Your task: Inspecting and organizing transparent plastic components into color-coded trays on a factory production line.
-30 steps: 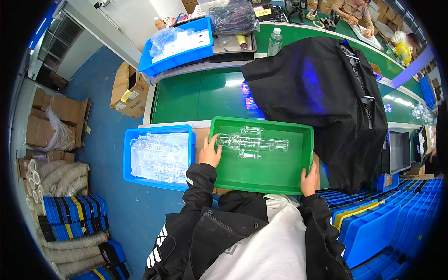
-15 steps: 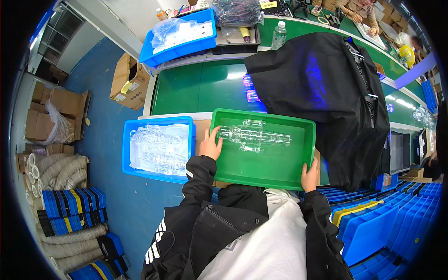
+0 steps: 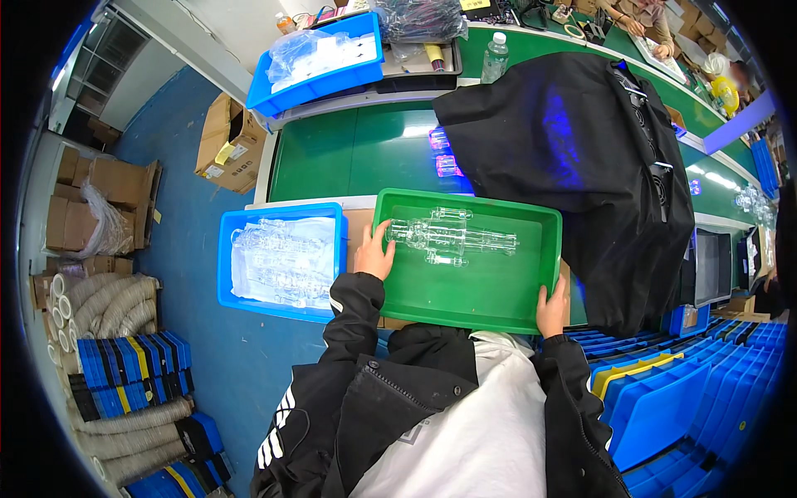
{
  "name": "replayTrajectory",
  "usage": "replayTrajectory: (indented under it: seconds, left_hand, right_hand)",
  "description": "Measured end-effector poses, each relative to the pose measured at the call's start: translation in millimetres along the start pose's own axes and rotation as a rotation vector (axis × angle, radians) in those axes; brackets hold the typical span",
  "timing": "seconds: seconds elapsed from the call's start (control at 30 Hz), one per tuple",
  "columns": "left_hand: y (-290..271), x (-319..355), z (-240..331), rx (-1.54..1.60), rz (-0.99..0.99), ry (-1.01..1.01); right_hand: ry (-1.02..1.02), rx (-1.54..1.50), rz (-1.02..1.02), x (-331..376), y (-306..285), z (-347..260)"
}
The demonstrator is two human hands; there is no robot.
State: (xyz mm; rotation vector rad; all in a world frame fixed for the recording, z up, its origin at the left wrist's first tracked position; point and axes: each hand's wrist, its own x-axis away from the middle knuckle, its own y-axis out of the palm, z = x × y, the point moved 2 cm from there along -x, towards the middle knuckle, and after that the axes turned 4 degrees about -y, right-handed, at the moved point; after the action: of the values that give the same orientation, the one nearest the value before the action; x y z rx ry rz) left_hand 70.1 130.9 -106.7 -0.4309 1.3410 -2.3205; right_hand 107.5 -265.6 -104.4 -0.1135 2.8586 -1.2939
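Observation:
A shallow green plastic bin (image 3: 465, 303) sits in front of me, held at both ends. My left hand (image 3: 375, 252) grips its left wall, fingers hooked over the rim near the end of the clear parts. My right hand (image 3: 551, 309) clasps the lower right corner, thumb on the rim. Inside, toward the upper left, several clear glass-like tubular parts (image 3: 448, 236) lie in a row. Left of my left hand, a blue bin (image 3: 226, 282) holds more clear parts (image 3: 282, 249) on a white liner.
Beyond the bin runs a green conveyor belt (image 3: 332, 158), with a black cloth cover (image 3: 531, 124) draped over its right part. Another blue bin (image 3: 324, 87) and a bottle (image 3: 495, 58) stand behind. Stacked blue crates (image 3: 656, 407) fill the lower right. A co-worker (image 3: 647, 21) sits far right.
The green bin shifts very slightly upward in the picture, and the rest of the view moves a little too. Both hands keep their places on it.

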Motion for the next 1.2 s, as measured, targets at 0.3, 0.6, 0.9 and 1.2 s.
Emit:
replayTrajectory:
  seconds: [0.3,0.6,0.9,1.2]
  left_hand:
    - [1,0,-1,0.004,0.007,0.004]
    - [1,0,-1,0.005,0.012,0.000]
    - [1,0,0,0.011,0.019,0.014]
    - [1,0,1,-0.005,0.031,0.016]
  right_hand:
    - [-0.076,0.037,0.058,1,1,0]
    - [-0.087,0.033,0.055,1,2,3]
    - [-0.016,0.019,0.015,1,2,3]
    - [-0.124,0.044,0.095,2,5,10]
